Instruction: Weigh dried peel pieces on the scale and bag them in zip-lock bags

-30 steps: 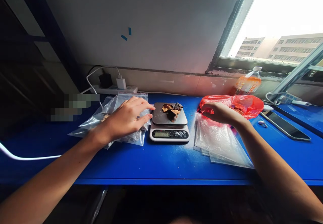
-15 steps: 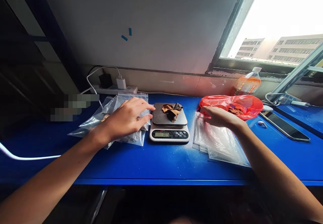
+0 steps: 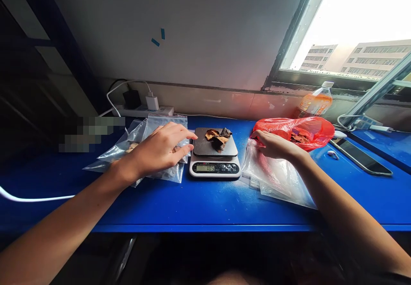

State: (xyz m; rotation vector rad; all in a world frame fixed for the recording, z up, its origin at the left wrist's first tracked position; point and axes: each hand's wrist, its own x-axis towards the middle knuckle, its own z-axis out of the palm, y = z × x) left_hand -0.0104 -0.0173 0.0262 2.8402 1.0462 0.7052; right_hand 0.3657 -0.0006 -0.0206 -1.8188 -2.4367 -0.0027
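Observation:
On the digital kitchen scale (image 3: 215,169) lie several dark, dried, curled slices (image 3: 221,138), and its display appears to read 105 or 10.5. My left hand (image 3: 165,147) is open at the scale's left edge, thumb and fingers apart and holding nothing. Beneath it spread clear zip bags (image 3: 168,122) with pale pieces inside, partly covered by the hand and wrist. To the right of the scale, my right hand (image 3: 272,144) pinches the upper edge of a flat clear plastic bag (image 3: 276,180), the top one of a small stack. Its fingertips are partly hidden.
A red plastic bag (image 3: 276,126) with reddish-brown pieces stands behind my right hand. Farther right are a phone (image 3: 364,156), an earbud (image 3: 333,154) and an orange drink bottle (image 3: 316,101). A power strip (image 3: 163,110) with chargers and white cables runs along the wall.
My right fingers have closed on the top clear bag's edge, and that bag has shifted slightly left. My left hand stays beside the scale. The view has tilted a little.

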